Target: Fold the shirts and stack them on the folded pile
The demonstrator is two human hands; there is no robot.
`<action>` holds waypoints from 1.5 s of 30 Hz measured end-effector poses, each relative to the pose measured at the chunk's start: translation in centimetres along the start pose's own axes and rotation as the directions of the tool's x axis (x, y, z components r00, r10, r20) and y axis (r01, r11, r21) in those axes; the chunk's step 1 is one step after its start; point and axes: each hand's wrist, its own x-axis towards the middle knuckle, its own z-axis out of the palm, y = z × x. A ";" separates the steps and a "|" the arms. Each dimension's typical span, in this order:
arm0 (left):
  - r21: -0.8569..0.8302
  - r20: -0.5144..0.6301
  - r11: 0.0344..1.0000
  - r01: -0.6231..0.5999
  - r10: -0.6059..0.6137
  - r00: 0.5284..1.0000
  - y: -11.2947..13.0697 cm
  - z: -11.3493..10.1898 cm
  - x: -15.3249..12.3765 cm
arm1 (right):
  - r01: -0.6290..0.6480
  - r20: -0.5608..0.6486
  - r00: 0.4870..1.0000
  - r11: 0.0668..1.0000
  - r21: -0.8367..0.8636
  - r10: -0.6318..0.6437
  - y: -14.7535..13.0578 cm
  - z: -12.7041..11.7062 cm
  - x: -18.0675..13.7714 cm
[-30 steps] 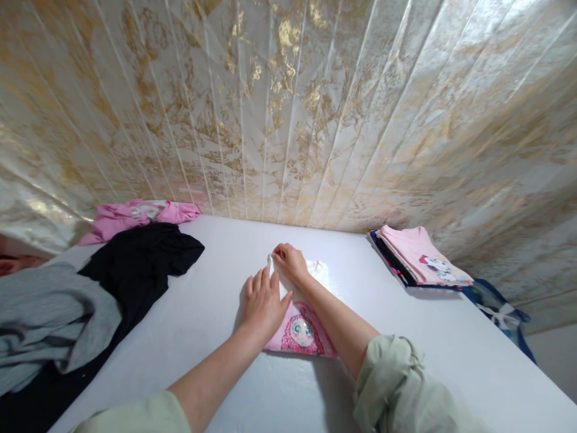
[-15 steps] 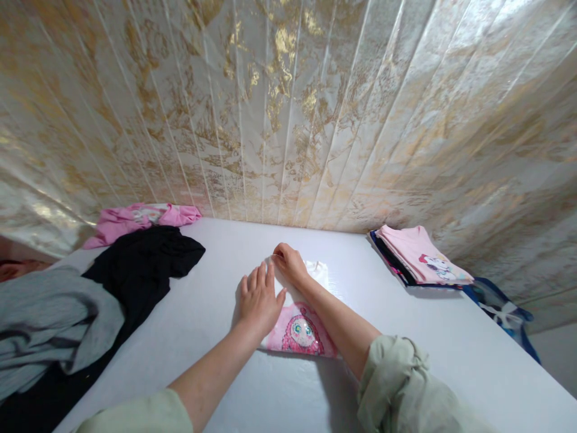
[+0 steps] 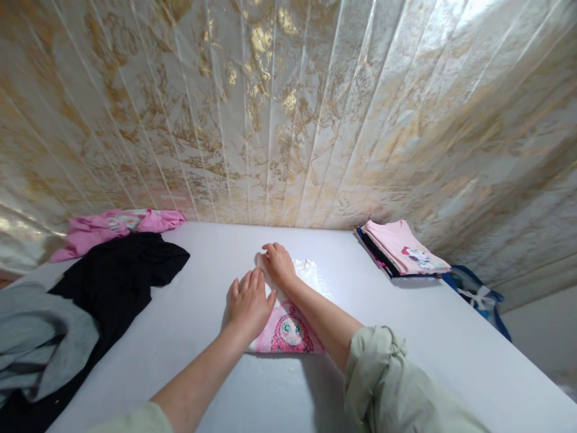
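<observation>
A: Where is the garment being handled?

B: The folded white-and-pink fabric garment, printed with a big-eyed, pink-haired figure (image 3: 292,337), lies on the smooth white counter (image 3: 175,325). Let's place everything else from that garment.

A: And the hands?

B: The left hand (image 3: 250,304) rests palm down over the garment's left side, fingers stretched out and a little apart, gripping nothing that I can see. The right hand (image 3: 279,264) is over its far left part, fingers loosely bent. Its underside is hidden, so I cannot tell whether it pinches any cloth.

A: Does the right arm cover anything?

B: Yes, the forearm crosses the garment's right side, and a white part shows beyond it. A rolled, pale green cloth sleeve (image 3: 383,379) sits nearer the wearer than the garment, to its right.

A: What lies to the garment's left?

B: Well apart from it, a crumpled black cloth (image 3: 121,264), with a rumpled grey cloth (image 3: 54,337) overlapping it on the side away from the garment. Farther back than the garment, beside the black one, is a bunched bright pink cloth (image 3: 90,233).

A: To its right?

B: Beyond it and well apart, a neat stack of folded clothes, light pink on top (image 3: 390,240). Behind everything hangs a pleated, silvery sheet with gold patterning (image 3: 261,120).
</observation>
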 end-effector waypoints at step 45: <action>-0.237 0.087 0.867 -0.437 0.467 0.880 7.0 -0.2 -2.4 | -0.358 -0.057 0.931 0.932 0.052 0.360 10.7 -7.7 -5.7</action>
